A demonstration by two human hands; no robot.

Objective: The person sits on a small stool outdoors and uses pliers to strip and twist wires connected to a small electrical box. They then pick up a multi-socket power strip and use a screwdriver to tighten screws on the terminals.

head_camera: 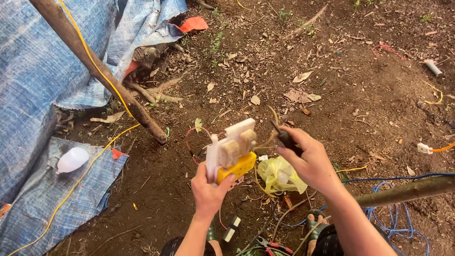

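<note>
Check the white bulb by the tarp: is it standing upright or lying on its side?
Lying on its side. The white bulb rests lengthwise on the blue tarp, beside the yellow cable, away from both hands.

Soft, even daylight, fairly bright; no hard shadows on the soil (360, 95). Mild glare on the white bulb (72, 160) and the pale switch board (232, 142). Centre sharp; the pole (95, 66) bows with wide-angle distortion, and the corners soften slightly.

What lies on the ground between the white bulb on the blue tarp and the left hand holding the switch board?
In the head view, bare brown soil with small twigs lies between the white bulb and the left hand; the tarp's edge ends there.
</note>
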